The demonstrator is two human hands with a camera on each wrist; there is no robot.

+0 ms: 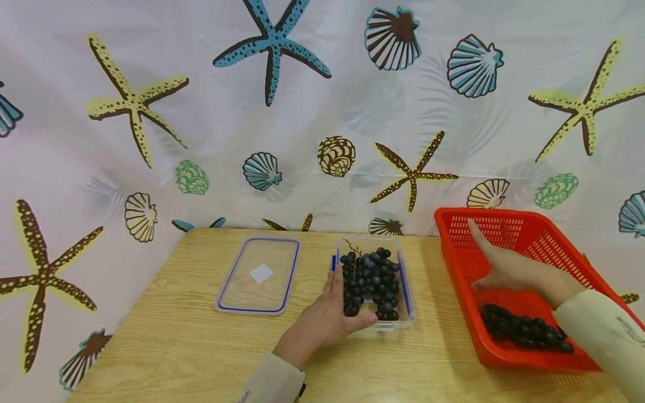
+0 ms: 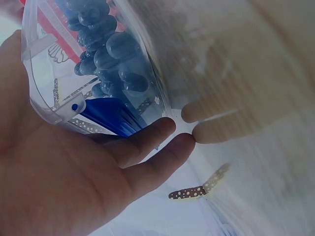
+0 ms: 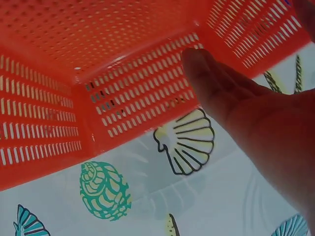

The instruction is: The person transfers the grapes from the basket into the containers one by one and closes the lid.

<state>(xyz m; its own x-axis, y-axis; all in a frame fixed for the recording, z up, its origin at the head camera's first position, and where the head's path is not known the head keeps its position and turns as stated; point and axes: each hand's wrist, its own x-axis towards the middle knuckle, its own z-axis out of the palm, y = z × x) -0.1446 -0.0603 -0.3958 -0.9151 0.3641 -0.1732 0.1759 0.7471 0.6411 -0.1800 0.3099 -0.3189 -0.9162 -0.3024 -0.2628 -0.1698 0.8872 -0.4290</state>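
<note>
Left hand (image 1: 325, 313) splays around the near-left corner of the clear plastic box (image 1: 407, 288), round dark grapes (image 1: 375, 277) inside, grip slack! Across a strip of wood-grain counter (image 1: 428, 280), the right hand (image 1: 506, 268) hovers over the slatted red basket (image 1: 466, 305), grip wide, holding nothing, near a second bunch (image 1: 524, 331).

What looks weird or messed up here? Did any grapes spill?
Nothing really stands out. Some dark grapes sit inside the clear container, another bunch lies in the red basket, and the lid lies flat on the wooden table, left of the container. I can't see any spilled grapes.
</note>
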